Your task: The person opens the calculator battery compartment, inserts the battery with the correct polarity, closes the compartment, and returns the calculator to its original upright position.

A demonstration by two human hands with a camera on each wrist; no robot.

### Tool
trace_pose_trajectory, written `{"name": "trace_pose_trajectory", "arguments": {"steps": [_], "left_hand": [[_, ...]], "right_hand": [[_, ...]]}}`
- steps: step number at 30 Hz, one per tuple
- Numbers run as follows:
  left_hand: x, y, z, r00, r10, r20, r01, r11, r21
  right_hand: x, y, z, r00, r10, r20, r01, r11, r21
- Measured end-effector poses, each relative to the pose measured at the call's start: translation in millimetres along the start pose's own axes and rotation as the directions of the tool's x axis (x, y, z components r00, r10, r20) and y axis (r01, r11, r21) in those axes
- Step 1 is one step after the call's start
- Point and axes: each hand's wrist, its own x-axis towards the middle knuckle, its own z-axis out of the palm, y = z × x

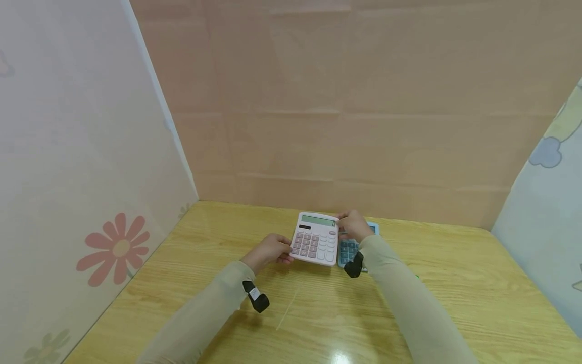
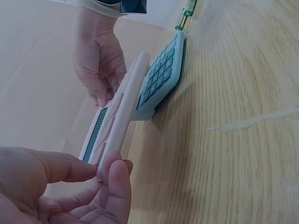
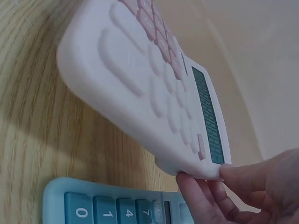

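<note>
Pink calculator (image 1: 314, 240) is the reference; it's in both hands, held just above the table (image 1: 254, 222) as far as I can tell, tilted, face toward the head camera. Long axis runs away from the person, top leaning slightly right, display (image 1: 318, 220) at the far end.

Left hand (image 1: 273, 247): thumb and bent fingers pinch its left edge, near the bottom corner. Gap is just the body's thickness. Right hand (image 1: 354, 225): same kind of pinch, at the far right corner by the display. So the grips sit roughly diagonal across the pink calculator. It lies to the right of the left hand and to the left of the right hand, no spare distance on either side.

Blue calculator (image 1: 348, 248): flat on the table, just right of the pink one, partly hidden by the right hand and sleeve. Right hand is clearly the nearer of the two to it. Two batteries (image 2: 190, 7), green and gold, also right of the pink one, past the blue one.

Text: head view shows a single 0 at the right end of the display; wrist views give only a faint pattern there, unreadable. Blue one's keys (image 3: 81, 212) read 0, 1, 4, 7 along one row. Pink key legends too blurred to trust. No brand legible anywhere; battery labels too small to read.
</note>
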Motion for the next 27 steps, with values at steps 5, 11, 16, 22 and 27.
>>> {"name": "trace_pose_trajectory", "arguments": {"steps": [5,11,16,22,27], "left_hand": [[-3.1,2.5,0.0,1.000,0.010,0.003,-0.010,1.000,-0.018],[-5.7,5.6,0.6,1.000,0.001,0.000,-0.001,1.000,-0.022],[-6.5,5.7,0.4,1.000,0.001,-0.005,-0.001,1.000,-0.026],[-6.0,5.4,-2.1,0.999,0.002,-0.032,-0.003,0.999,-0.039],[-7.2,8.8,-5.6,0.997,0.013,-0.076,-0.018,0.997,-0.070]], "right_hand": [[-1.9,-1.6,-1.3,1.000,-0.007,-0.012,0.005,0.991,-0.135],[-1.2,-2.4,-2.4,0.999,-0.034,-0.029,0.024,0.956,-0.291],[1.7,-0.4,-4.1,0.999,-0.049,-0.014,0.044,0.967,-0.250],[4.2,1.9,-3.8,0.999,-0.049,-0.006,0.047,0.980,-0.192],[4.9,1.3,-3.2,0.995,-0.098,-0.036,0.090,0.981,-0.172]]}}
